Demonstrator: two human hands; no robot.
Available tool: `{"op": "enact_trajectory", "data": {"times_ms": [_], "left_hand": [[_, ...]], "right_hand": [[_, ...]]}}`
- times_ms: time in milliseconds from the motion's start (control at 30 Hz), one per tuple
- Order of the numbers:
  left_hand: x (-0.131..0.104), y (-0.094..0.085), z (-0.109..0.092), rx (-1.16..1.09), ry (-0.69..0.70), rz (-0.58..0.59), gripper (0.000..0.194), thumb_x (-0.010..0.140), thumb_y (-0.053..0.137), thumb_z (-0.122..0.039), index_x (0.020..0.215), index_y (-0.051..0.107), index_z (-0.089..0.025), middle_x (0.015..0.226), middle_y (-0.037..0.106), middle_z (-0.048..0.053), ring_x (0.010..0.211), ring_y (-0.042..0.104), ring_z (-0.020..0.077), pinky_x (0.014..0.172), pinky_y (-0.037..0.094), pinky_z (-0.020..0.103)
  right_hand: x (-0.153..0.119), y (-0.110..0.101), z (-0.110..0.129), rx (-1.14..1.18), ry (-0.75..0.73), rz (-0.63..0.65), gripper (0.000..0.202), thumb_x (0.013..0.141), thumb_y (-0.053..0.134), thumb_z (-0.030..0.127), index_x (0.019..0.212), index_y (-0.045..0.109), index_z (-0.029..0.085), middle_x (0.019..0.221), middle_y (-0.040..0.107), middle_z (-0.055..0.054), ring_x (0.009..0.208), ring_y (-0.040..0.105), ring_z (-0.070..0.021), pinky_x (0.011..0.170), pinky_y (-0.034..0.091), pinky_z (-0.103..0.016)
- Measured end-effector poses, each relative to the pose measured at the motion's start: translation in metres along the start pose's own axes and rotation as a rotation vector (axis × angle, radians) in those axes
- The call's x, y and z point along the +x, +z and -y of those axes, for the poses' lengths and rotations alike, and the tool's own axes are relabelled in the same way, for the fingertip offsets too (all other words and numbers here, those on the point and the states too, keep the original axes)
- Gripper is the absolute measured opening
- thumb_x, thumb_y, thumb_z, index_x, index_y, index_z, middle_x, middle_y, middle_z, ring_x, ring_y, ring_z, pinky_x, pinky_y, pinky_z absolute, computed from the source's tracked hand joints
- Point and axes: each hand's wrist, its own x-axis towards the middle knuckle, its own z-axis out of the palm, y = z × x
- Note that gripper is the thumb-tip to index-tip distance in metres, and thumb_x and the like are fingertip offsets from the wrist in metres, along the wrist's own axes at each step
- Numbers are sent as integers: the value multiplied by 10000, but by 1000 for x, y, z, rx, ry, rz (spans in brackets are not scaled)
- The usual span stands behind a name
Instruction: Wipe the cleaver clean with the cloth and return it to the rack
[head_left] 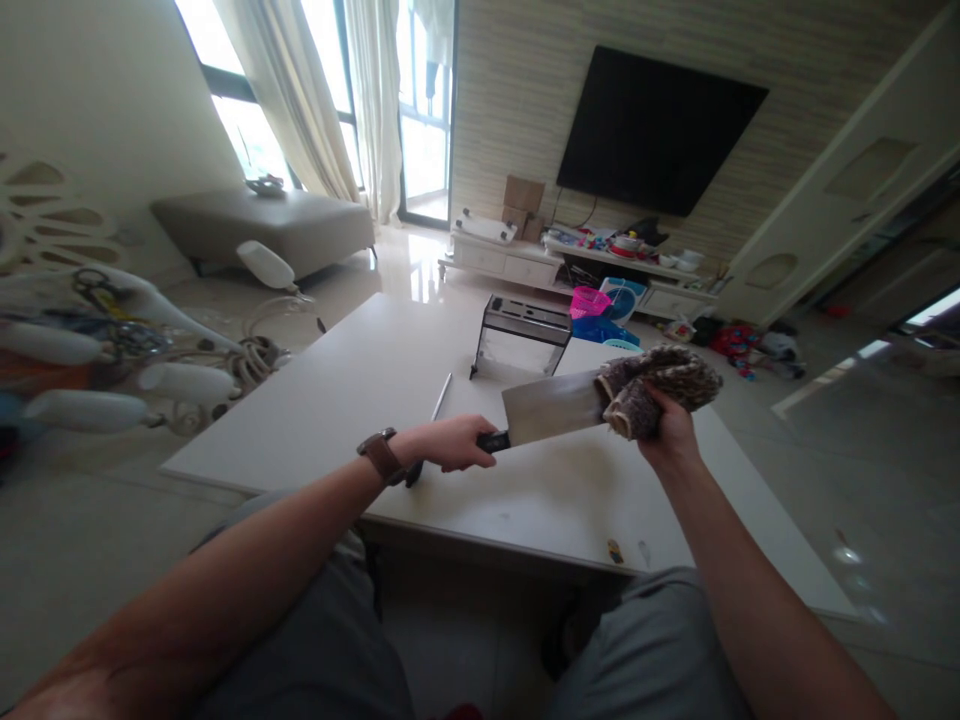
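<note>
My left hand [459, 443] is closed around the black handle of a cleaver [553, 408], held above the white table [360, 400]. The broad metal blade points to the right. My right hand [673, 430] grips a bunched brown, patterned cloth [637, 390], which wraps over the far end of the blade and hides it. Behind my left wrist a sharpening rod [442, 396] lies on the table, its dark handle partly covered by my arm. Further back on the tabletop stands a knife block [523, 338] with slots in its dark top and clear sides.
Near the table's front edge lies a small yellow and black object [615, 550]. A white chandelier [187, 380] with trailing cables rests at the left. Pink and blue baskets [590, 302] stand beyond the table, before a cluttered TV cabinet [517, 265]. A bench [262, 225] is by the window.
</note>
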Motion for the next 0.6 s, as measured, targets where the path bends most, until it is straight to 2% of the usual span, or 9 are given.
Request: {"op": "enact_trajectory", "data": {"times_ms": [100, 233, 433, 600], "left_hand": [[-7, -10, 6, 87, -45, 14, 207, 757, 682, -354, 732, 535, -210, 483, 486, -45, 379, 425, 116, 370, 315, 219], [-8, -12, 11, 115, -63, 66, 217, 727, 704, -365, 720, 556, -206, 494, 501, -37, 395, 430, 119, 381, 316, 221], [-9, -15, 16, 110, -64, 68, 222, 698, 726, -345, 692, 554, -205, 491, 509, -32, 385, 437, 122, 386, 316, 224], [-16, -27, 20, 113, -54, 40, 236, 712, 728, -350, 697, 541, -207, 483, 487, -40, 380, 424, 117, 375, 308, 223]], "right_hand": [[-4, -8, 11, -155, 172, 143, 327, 666, 811, 274, 972, 728, 193, 989, 796, -61, 899, 762, -279, 861, 638, -445], [-21, -5, 7, -304, 318, 251, 412, 585, 863, 228, 976, 736, 195, 945, 805, -62, 836, 766, -280, 842, 628, -438], [-28, 0, 0, -379, 348, 312, 458, 547, 898, 227, 974, 742, 175, 905, 806, -68, 787, 756, -264, 806, 618, -420], [-11, -18, 14, -314, 248, 222, 451, 556, 890, 246, 982, 744, 208, 927, 803, -41, 833, 752, -266, 868, 603, -444]]}}
